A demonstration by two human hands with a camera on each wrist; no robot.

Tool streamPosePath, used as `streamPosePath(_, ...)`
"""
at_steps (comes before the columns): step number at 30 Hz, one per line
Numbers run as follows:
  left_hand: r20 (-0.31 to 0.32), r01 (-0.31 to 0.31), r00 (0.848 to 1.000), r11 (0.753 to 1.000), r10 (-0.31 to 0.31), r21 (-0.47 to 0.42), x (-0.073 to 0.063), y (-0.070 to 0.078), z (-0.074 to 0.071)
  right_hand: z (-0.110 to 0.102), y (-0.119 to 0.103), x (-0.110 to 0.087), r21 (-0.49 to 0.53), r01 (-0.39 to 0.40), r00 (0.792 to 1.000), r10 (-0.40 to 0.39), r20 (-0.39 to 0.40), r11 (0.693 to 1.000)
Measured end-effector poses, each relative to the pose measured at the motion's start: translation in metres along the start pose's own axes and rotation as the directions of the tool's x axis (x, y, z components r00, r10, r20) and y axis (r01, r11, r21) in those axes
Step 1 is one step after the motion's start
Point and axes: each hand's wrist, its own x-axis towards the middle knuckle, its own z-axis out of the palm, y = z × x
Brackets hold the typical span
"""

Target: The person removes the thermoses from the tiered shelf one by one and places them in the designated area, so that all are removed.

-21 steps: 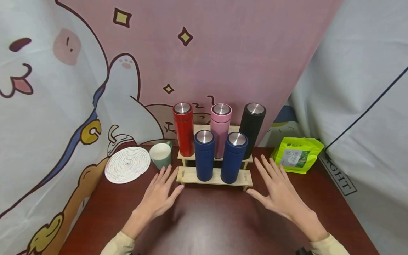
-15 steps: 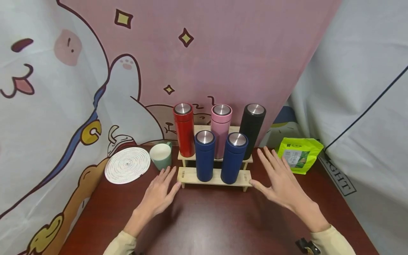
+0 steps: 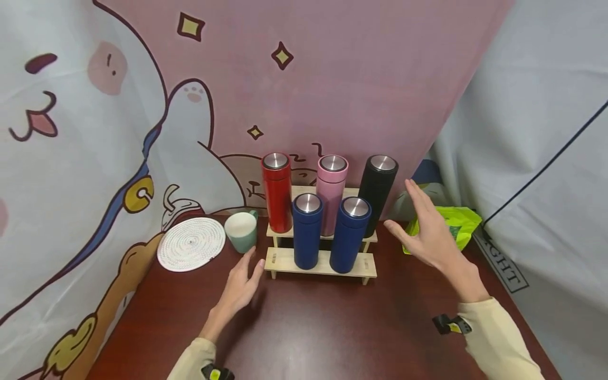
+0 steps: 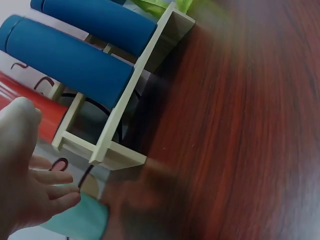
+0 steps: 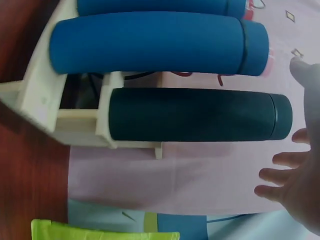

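My right hand [image 3: 429, 235] is raised beside the black thermos bottle [image 3: 377, 192], fingers extended and apart from it. On the left, my left hand [image 3: 240, 282] hovers with straight fingers just in front of the green mug [image 3: 241, 232], near the left end of the wooden stepped rack [image 3: 280, 259]. Neither hand holds anything. A red thermos bottle [image 3: 277, 195], a pink thermos bottle [image 3: 331, 184] and the black one stand upright on the rear step. Two navy bottles, a left blue bottle [image 3: 307, 232] and a right blue bottle [image 3: 350, 235], stand on the front step.
A round white woven mat [image 3: 191, 244] lies left of the mug. Partly behind my right hand is a bright green pouch [image 3: 461, 219]. Printed cloth [image 3: 370, 79] hangs behind the dark red wooden table [image 3: 313, 322].
My right hand has risen and moved forward, from beside the rack's front to near the black bottle's upper part. My left hand has shifted only slightly.
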Motion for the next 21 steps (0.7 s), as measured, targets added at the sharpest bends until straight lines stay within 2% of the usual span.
streamPosePath(4, -0.041, 0.042, 0.998, 0.989, -0.048, -0.141, 0.007, -0.003, 0.013, 0.000, 0.000, 0.015, 0.078, -0.028, 0.997, 0.033, -0.068, 0.997)
streamPosePath(9, -0.050, 0.109, 0.991, 0.962, -0.125, -0.249, 0.011, -0.009, 0.030, 0.002, -0.006, 0.031, 0.132, -0.117, 0.989, 0.127, -0.071, 0.984)
streamPosePath(15, -0.036, 0.182, 0.978, 0.931, -0.204, -0.315, 0.016, -0.015, 0.044, 0.006, -0.012, 0.050, 0.209, -0.150, 0.982, 0.170, -0.081, 0.966)
streamPosePath(21, -0.034, 0.223, 0.968, 0.912, -0.250, -0.343, 0.020, -0.017, 0.054, 0.011, -0.016, 0.065, 0.321, -0.211, 0.970, 0.239, -0.052, 0.923)
